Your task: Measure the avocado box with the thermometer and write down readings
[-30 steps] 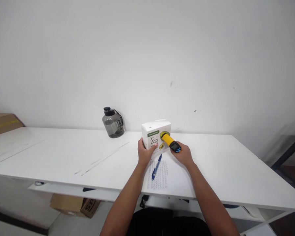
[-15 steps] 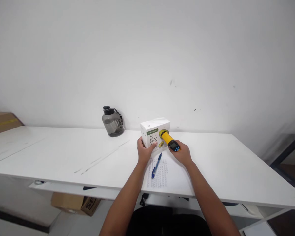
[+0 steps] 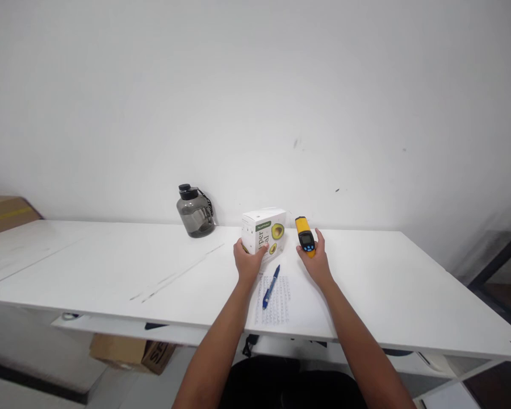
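Observation:
A white carton with avocado pictures (image 3: 262, 230) is held upright by my left hand (image 3: 247, 262), its thumb across the printed front. My right hand (image 3: 315, 261) grips a yellow and black infrared thermometer (image 3: 305, 234), whose small screen and blue buttons face me. The thermometer is apart from the carton, to its right, with its nose pointing toward the wall. Between my forearms lies a paper sheet (image 3: 300, 309) with rows of handwriting. A blue pen (image 3: 271, 288) rests on the sheet, just below the carton.
A grey translucent jug (image 3: 195, 213) with a black cap stands left of the carton, near the wall. A cardboard box (image 3: 9, 215) is at the far left. Under the white table (image 3: 111, 255), another cardboard box (image 3: 119, 349) sits below its front edge.
My right hand has drawn the thermometer away from the carton's front and turned it to point at the wall. The carton has shifted slightly left and turned a little in my left hand.

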A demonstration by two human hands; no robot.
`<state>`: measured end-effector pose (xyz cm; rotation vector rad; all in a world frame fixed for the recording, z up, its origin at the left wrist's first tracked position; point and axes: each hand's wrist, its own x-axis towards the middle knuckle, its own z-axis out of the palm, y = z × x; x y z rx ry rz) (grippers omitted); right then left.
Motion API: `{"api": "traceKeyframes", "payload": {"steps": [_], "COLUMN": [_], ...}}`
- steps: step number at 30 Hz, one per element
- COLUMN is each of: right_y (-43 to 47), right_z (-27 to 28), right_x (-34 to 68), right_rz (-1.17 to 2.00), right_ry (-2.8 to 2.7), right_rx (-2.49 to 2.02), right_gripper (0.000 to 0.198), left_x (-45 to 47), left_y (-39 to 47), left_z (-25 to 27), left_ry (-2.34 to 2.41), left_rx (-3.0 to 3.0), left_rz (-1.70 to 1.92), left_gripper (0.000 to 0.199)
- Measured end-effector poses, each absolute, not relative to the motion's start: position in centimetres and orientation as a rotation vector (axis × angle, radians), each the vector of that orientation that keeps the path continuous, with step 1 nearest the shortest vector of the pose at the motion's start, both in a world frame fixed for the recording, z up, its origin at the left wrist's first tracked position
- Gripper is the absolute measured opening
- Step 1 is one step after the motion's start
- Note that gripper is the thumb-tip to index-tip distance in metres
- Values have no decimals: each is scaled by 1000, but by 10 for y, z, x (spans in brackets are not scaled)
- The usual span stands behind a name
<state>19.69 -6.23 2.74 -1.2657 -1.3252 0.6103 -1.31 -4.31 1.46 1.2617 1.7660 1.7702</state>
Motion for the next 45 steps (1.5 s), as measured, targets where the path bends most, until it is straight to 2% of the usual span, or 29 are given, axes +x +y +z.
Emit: {"api": "traceKeyframes", "payload": {"steps": [10, 15, 21, 28, 35, 45], "right_y": [-60, -60, -62, -61, -61, -60], "right_z": [28, 29, 31, 27, 28, 29], "right_x": [196, 198, 196, 195, 195, 195], "right_rz": [635, 656, 629, 577, 593, 590], "right_ry": [-1263, -1189, -1157, -1231, -1240, -1257], "right_rx": [-1408, -1558, -1475, -1432, -1499, -1534], "right_gripper": [77, 76, 78, 71, 75, 70], "left_x": [-12, -14, -15, -15, -16, -17], "left_y": [-44, -42, -39, -38, -38, -36], "left_z": [15, 12, 10, 7, 8, 7], "left_ry": [1903, 1897, 1912, 1892, 1884, 1896], "left_rx": [1372, 1312, 1291, 1299, 1284, 1296], "left_rz": [1608, 1488, 1465, 1495, 1475, 1440], "left_gripper": [66, 67, 68, 68, 67, 68]}}
